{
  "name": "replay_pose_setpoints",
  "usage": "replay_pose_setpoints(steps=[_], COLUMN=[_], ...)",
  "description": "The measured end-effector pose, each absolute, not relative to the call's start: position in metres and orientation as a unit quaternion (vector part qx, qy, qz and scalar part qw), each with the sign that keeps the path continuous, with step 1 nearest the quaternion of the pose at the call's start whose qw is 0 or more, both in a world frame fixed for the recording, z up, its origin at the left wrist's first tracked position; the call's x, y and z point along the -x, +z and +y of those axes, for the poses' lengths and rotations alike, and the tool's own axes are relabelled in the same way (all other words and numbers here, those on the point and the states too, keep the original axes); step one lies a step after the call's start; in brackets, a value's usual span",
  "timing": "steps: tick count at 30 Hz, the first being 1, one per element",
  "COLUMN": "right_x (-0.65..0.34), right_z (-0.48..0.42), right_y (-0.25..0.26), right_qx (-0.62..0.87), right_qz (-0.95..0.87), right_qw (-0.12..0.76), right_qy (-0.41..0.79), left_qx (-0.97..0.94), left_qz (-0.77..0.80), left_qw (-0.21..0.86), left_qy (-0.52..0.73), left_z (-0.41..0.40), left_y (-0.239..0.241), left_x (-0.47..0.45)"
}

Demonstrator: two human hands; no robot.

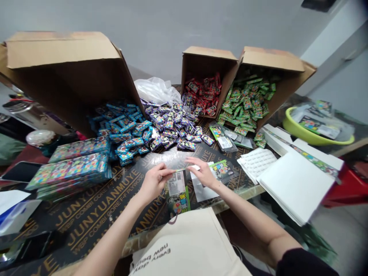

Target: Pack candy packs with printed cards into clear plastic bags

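My left hand (153, 182) is closed in a pinch on the top edge of a clear plastic packet (177, 193) with a barcode label and a colourful card inside. The packet hangs down towards my lap. My right hand (202, 172) holds the same top edge from the other side, fingers pressed together on it. Just right of my right hand another printed packet (222, 169) lies flat on the dark plywood table (94, 214).
Heaps of small packs lie beyond my hands: blue (123, 130), purple (172, 126), red (202, 96) and green (247, 101), spilling from tipped cardboard boxes (69, 73). Stacked finished packets (71, 165) sit left. White trays (290, 180) and a yellow-green basin (313, 132) are right. A cloth bag (186, 245) lies on my lap.
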State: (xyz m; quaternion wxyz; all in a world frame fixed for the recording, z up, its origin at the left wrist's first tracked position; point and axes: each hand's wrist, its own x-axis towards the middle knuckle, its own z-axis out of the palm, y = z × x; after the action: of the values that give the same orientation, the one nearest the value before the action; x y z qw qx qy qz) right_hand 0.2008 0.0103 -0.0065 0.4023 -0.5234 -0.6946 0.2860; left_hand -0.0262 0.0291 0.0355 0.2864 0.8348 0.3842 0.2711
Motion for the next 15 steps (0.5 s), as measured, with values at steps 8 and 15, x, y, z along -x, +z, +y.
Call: replay_pose_setpoints(steps=[8, 15], right_x=[-0.263, -0.242], right_z=[0.047, 0.051], right_y=[-0.052, -0.064], right_qx=[0.681, 0.653], right_qz=[-0.697, -0.733], right_qw=[0.173, 0.132], right_qy=[0.145, 0.139], left_qx=[-0.823, -0.816], left_qz=[0.399, 0.409], left_qw=[0.295, 0.294], left_qy=[0.276, 0.282], left_z=[0.032, 0.031], left_y=[0.033, 0.029], left_x=[0.024, 0.024])
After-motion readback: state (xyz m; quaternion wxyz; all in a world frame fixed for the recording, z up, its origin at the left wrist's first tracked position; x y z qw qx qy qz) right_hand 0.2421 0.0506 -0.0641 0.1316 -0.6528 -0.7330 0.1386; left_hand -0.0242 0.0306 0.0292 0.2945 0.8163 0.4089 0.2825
